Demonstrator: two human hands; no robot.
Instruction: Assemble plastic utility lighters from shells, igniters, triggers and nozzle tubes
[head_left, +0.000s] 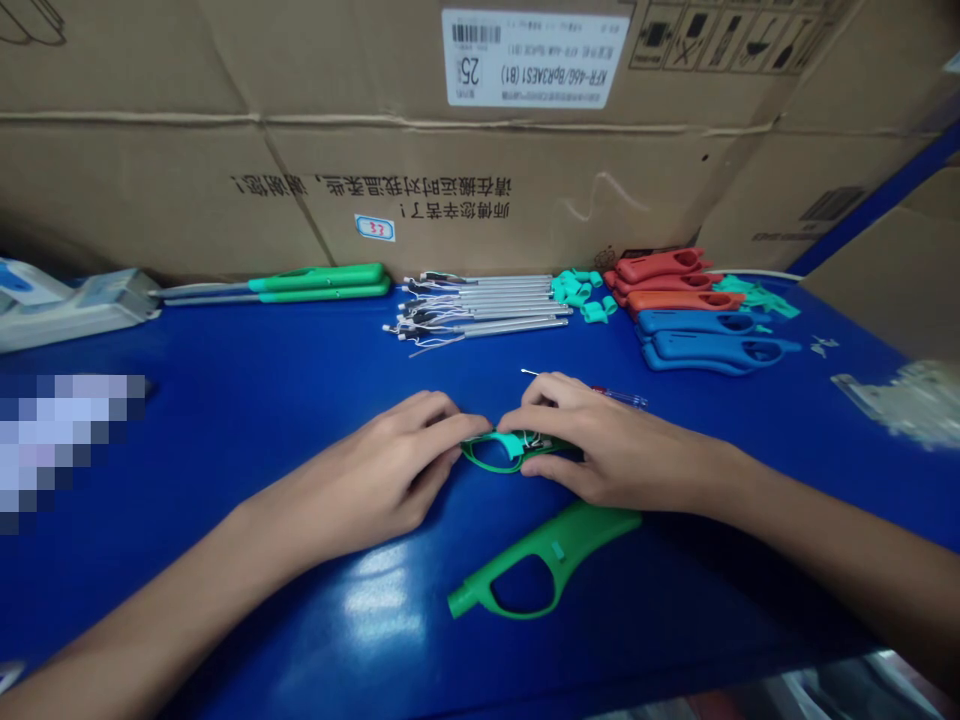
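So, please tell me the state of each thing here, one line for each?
Left hand: pressing on the green half-shell, fingers bent.
Right hand: pressing on the same shell.
Green half-shell: flat on table, teal trigger inside.
Second green shell: lying loose, untouched.
Metal tubes: lying in a row.
Red and blue shells: stacked.

Blue table (pixel 247 400) strewn with lighter shells (pixel 701 320)

Glossy blue tabletop (pixel 262 400) — smooth green plastic handle shell (pixel 540 565), metal tubes (pixel 487 305), matt cardboard box (pixel 187 170).
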